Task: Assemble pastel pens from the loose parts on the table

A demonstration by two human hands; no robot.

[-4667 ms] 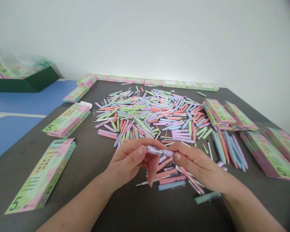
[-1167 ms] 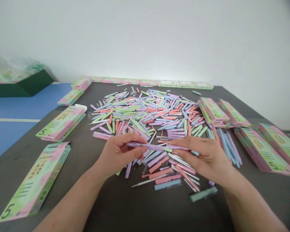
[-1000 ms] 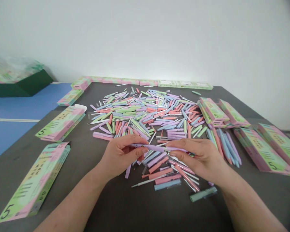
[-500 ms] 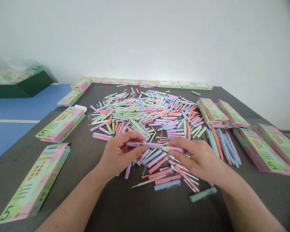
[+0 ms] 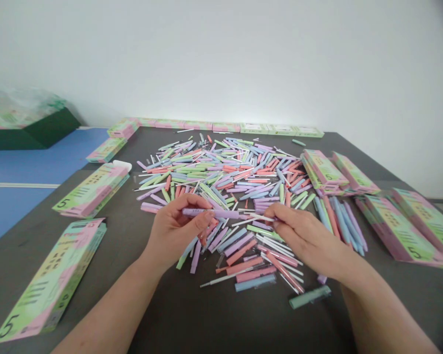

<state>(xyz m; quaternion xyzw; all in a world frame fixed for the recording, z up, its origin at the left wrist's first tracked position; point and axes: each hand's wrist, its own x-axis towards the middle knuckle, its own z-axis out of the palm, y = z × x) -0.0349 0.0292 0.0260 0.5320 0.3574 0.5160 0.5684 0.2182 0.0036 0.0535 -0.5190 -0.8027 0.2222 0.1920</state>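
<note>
My left hand [image 5: 172,231] is closed around a purple pen barrel [image 5: 227,214], held level above the table with one end pointing right. My right hand [image 5: 306,238] pinches a thin white pen refill [image 5: 258,217] between thumb and fingers. Its free end lies close to the barrel's right end; whether it has entered the barrel I cannot tell. Beneath both hands spreads a pile of loose pen parts [image 5: 192,174] in purple, blue, green and coral, with white refills among them. A green pen piece in clear wrap [image 5: 310,297] lies near my right wrist.
Printed pen boxes stand at the left [image 5: 47,280], along the back edge [image 5: 197,125] and at the right [image 5: 406,231]. Beside the right boxes is a row of pens [image 5: 341,219]. A dark green bin [image 5: 55,128] with plastic bags rests on the blue surface at the far left.
The purple barrel has moved slightly left in my left hand's hold. My right hand has let go of the purple pen part at the barrel's end and now holds a white refill.
</note>
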